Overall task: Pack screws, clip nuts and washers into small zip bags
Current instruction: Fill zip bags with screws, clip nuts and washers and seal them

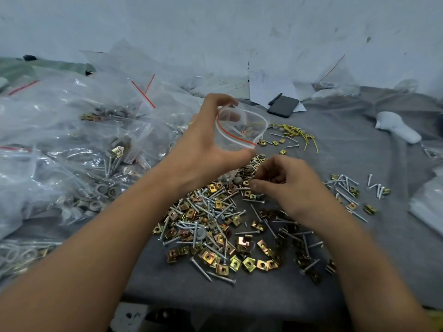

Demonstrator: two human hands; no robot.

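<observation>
My left hand (203, 149) holds a small clear zip bag (239, 130) with a red seal line, its mouth pulled open above the table. A few small parts show through the bag. My right hand (285, 185) is lower and to the right, fingers curled and pinching small parts at the far edge of the loose pile (223, 226) of silver screws, brass-coloured clip nuts and grey washers on the grey cloth. What exactly the right fingers hold is blurred.
A heap of filled zip bags (79, 149) covers the left side. A dark phone (282, 106) and white papers lie at the back. Yellow wires (302, 135) and scattered screws (347, 188) lie right of the pile. A white object (395, 127) sits far right.
</observation>
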